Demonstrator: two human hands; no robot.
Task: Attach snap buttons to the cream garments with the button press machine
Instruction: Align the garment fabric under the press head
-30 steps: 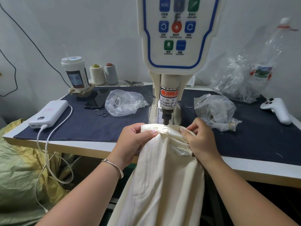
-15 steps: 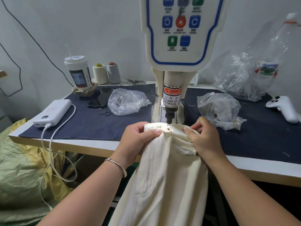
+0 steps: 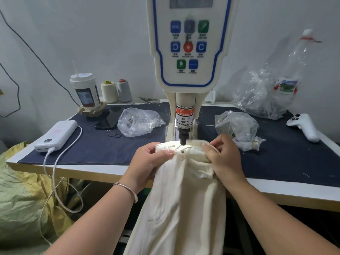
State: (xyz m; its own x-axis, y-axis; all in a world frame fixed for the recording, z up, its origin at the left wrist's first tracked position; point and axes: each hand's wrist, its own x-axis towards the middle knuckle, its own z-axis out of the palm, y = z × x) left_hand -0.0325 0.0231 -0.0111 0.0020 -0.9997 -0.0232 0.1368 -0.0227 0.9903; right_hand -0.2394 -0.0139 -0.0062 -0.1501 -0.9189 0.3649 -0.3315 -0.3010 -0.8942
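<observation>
A cream garment [image 3: 184, 199] hangs over the table's front edge, its top hem lying under the button press machine [image 3: 185, 57]. The machine's black punch tip [image 3: 183, 139] stands just above the lit hem. A small dark snap [image 3: 182, 152] shows on the fabric a little below the tip. My left hand [image 3: 149, 161] pinches the hem on the left of the punch. My right hand [image 3: 225, 159] pinches the bunched fabric on the right of it.
Two clear plastic bags of small parts, one left [image 3: 138, 122] and one right [image 3: 237, 127], flank the machine on the dark blue mat [image 3: 92, 144]. A power bank [image 3: 57, 135] with cable, a phone [image 3: 110, 119], a cup [image 3: 85, 92], thread cones [image 3: 116, 91] and a white controller [image 3: 303, 126] lie around.
The hem has been pushed farther in under the punch and now lies in the machine's light. Both hands moved slightly forward with it.
</observation>
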